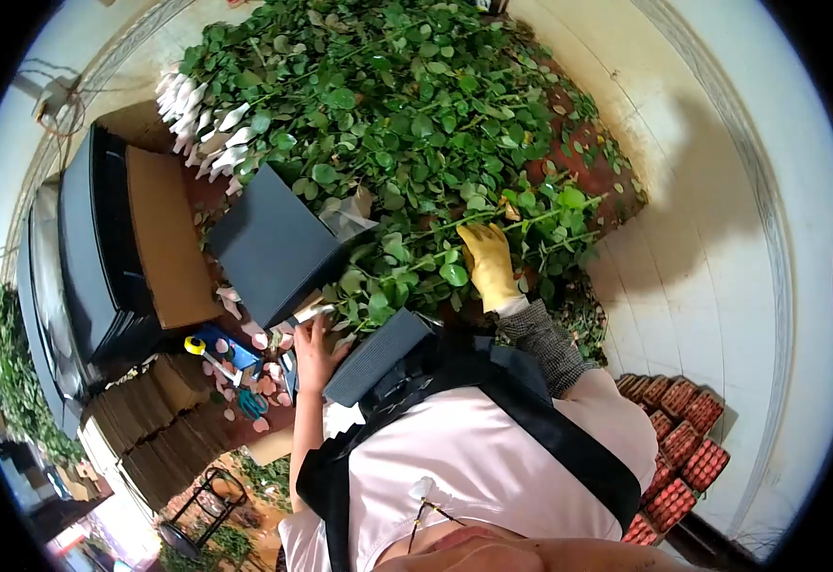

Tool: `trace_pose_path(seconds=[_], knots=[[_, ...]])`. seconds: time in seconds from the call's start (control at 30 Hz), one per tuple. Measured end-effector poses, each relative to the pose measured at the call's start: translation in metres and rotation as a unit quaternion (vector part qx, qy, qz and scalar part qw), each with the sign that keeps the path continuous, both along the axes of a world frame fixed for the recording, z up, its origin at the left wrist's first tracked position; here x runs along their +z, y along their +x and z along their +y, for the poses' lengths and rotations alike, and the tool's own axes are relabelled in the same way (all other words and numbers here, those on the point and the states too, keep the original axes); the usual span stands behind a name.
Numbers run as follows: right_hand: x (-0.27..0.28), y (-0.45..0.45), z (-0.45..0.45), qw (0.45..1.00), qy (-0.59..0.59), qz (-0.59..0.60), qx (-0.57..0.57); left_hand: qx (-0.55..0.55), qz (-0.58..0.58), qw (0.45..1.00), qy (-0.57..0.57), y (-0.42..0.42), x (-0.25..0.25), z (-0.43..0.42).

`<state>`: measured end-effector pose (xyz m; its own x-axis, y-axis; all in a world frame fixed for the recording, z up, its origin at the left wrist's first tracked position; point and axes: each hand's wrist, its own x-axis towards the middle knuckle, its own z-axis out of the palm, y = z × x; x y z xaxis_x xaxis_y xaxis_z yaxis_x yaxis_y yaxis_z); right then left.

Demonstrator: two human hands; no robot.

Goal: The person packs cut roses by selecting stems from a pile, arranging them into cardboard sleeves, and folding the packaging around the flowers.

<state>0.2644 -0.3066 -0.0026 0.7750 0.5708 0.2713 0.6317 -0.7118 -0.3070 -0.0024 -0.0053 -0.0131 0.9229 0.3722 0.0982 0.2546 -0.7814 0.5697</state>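
Note:
Close to the wrapped head of a rose [314, 313], my bare left hand [314, 355] has its fingers bent around the flower end, partly hidden. My right hand [486, 262], in a yellow rubber glove with a checked oversleeve, curls round leafy green rose stems [540, 219]. Those stems run across the front of a large heap of leafy roses [388, 105]. Many rose heads in white sleeves [197, 124] point left at the heap's edge. A dark grey box [274, 243] stands left of the stems, and a ribbed grey block [378, 357] lies against my body.
Loose pink petals [266, 381], teal-handled scissors [251, 404] and a yellow-and-white tool [209, 357] lie left of my left hand. Dark folded sheets [102, 248] and stacked cardboard [154, 419] stand farther left. Red patterned crates [679, 439] stand at right by the white wall.

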Motion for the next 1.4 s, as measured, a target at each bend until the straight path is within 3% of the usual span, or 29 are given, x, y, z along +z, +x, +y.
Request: trace_pose_path(seconds=[0.07, 0.1, 0.17, 0.23, 0.33, 0.43, 0.47, 0.57, 0.63, 0.7, 0.77, 0.83, 0.97, 1.0, 1.03, 1.07, 1.17, 1.2, 1.23, 1.3, 1.4], knots=[[-0.022, 0.006, -0.009, 0.993, -0.015, 0.113, 0.022, -0.034, 0.091, 0.983, 0.155, 0.002, 0.009, -0.001], [-0.023, 0.015, -0.012, 0.980, -0.072, 0.171, 0.068, -0.001, 0.122, 0.985, 0.118, 0.002, 0.008, -0.001], [-0.026, 0.045, -0.011, 0.943, -0.073, 0.320, 0.056, -0.010, 0.086, 0.984, 0.158, 0.001, 0.008, 0.001], [0.035, 0.068, 0.008, 0.914, -0.071, 0.398, 0.046, -0.046, 0.098, 0.982, 0.153, 0.005, 0.011, 0.003], [0.058, 0.103, 0.054, 0.982, 0.072, 0.168, 0.054, -0.041, 0.094, 0.984, 0.146, 0.012, 0.016, 0.004], [0.058, 0.149, 0.115, 0.971, 0.198, 0.046, 0.125, -0.041, 0.166, 0.984, 0.057, 0.014, 0.023, 0.002], [0.062, 0.155, 0.130, 0.986, 0.107, 0.048, 0.118, -0.072, 0.119, 0.989, 0.049, 0.011, 0.012, 0.005], [0.015, 0.159, 0.168, 0.984, -0.069, 0.080, 0.147, -0.003, 0.141, 0.987, -0.081, 0.006, 0.014, 0.002], [-0.054, 0.149, 0.180, 0.973, -0.130, -0.137, 0.133, 0.005, 0.094, 0.992, -0.089, 0.001, 0.007, -0.002], [-0.023, 0.124, 0.193, 0.969, -0.238, -0.022, 0.060, 0.015, 0.047, 0.994, -0.097, 0.001, 0.001, -0.001], [-0.017, 0.117, 0.189, 0.975, -0.215, -0.037, 0.049, 0.038, 0.039, 0.989, -0.140, -0.003, -0.004, -0.002], [-0.033, 0.134, 0.177, 0.986, -0.087, -0.072, 0.119, 0.008, 0.039, 0.992, -0.122, -0.004, -0.005, 0.002], [0.013, 0.166, 0.173, 0.965, 0.005, 0.225, 0.132, -0.005, 0.047, 0.986, -0.160, -0.007, -0.010, 0.008], [0.019, 0.171, 0.172, 0.960, 0.068, 0.242, 0.125, -0.006, 0.048, 0.984, -0.171, -0.007, -0.009, 0.009], [0.025, 0.174, 0.172, 0.966, 0.127, 0.186, 0.124, -0.003, 0.047, 0.985, -0.169, -0.006, -0.008, 0.010], [0.033, 0.180, 0.171, 0.978, 0.120, 0.146, 0.084, 0.005, 0.043, 0.984, -0.170, -0.005, -0.004, 0.008], [0.048, 0.208, 0.161, 0.998, 0.020, 0.022, -0.053, 0.018, 0.025, 0.990, -0.138, 0.003, -0.002, 0.004], [0.033, 0.221, 0.152, 0.989, -0.039, -0.126, -0.063, 0.014, 0.035, 0.992, -0.121, 0.006, -0.002, 0.004], [0.011, 0.228, 0.144, 0.975, -0.153, -0.132, -0.098, 0.009, 0.043, 0.994, -0.104, 0.008, -0.003, 0.003], [-0.037, 0.244, 0.135, 0.961, -0.253, -0.082, -0.071, 0.002, 0.034, 0.995, -0.089, 0.010, -0.009, 0.006], [-0.024, 0.260, 0.150, 0.950, -0.307, -0.005, -0.049, 0.012, 0.049, 0.996, -0.068, 0.003, -0.014, 0.001]])
